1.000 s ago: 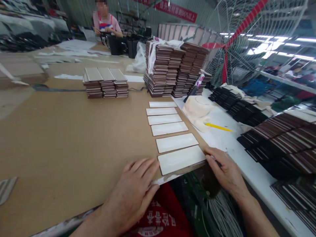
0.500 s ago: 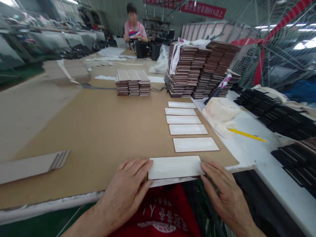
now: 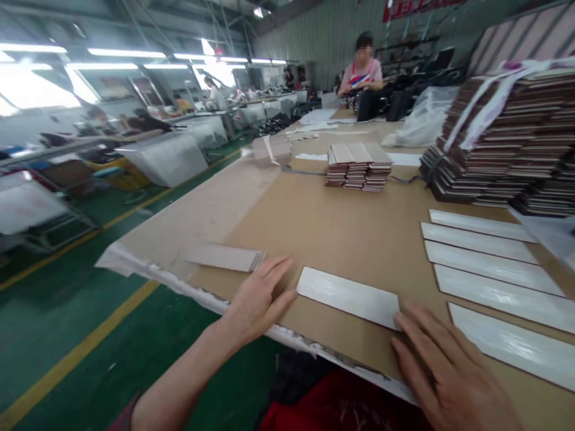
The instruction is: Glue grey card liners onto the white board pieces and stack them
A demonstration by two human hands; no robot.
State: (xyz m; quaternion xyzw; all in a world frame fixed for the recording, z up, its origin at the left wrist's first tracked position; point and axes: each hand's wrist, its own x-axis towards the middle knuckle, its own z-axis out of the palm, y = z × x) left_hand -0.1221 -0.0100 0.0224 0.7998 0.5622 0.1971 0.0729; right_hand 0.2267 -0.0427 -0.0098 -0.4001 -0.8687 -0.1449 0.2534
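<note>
A white rectangular panel, glossy on top with thin dark edges, lies flat near the front edge of the table. My left hand is off its left end, fingers stretched out and thumb apart, holding nothing. Just beyond those fingers lies a fanned stack of grey-white strips. At the panel's right end, the fingertips of my right hand touch its corner, with the fingers extended and the thumb spread below. Several similar white panels lie in a column on the right.
Brown board covers the table. Small stacks of panels stand further back, and a tall pile of brown-edged panels rises at the right. Across the table is a person. Green floor with yellow lines lies to the left.
The view has swung left. My left hand has come off the panel's left end and moved toward the grey-white strips. The panel sits further in from the table edge, my right hand still at its end.
</note>
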